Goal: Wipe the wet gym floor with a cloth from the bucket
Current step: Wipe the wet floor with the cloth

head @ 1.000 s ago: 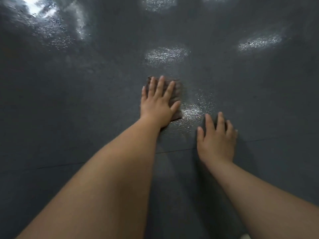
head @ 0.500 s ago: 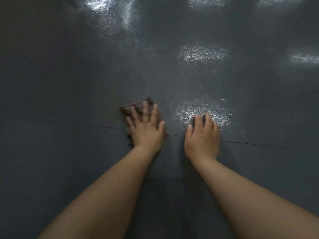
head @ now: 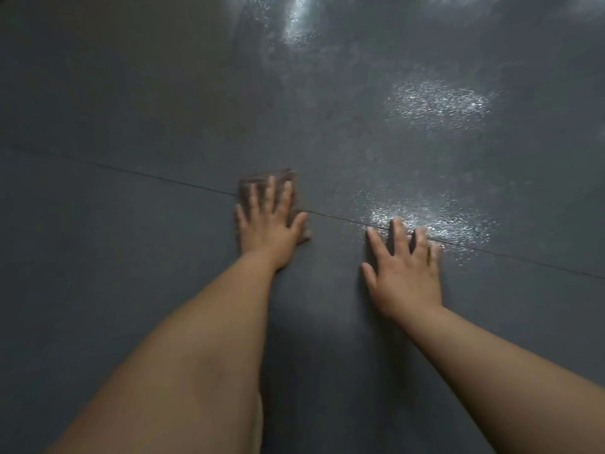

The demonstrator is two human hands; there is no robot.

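My left hand (head: 270, 226) lies flat with spread fingers on a small brownish cloth (head: 253, 185), pressing it onto the dark grey gym floor (head: 131, 273). The cloth sits right on a thin floor seam (head: 147, 176), and only its far and right edges show past my fingers. To the right, my right hand (head: 404, 270) rests palm-down with straight fingers on the bare floor, at the near edge of a shiny wet patch (head: 432, 221). The bucket is not in view.
More glistening wet patches lie farther out, one at the right (head: 438, 104) and a bright streak at the top (head: 299, 24). The seam runs diagonally from left to lower right across the floor. The floor to the left looks dull.
My left hand slid the cloth toward me and to the left, then back a little to the right along the seam. The right hand stayed planted on the floor while the view shifted.
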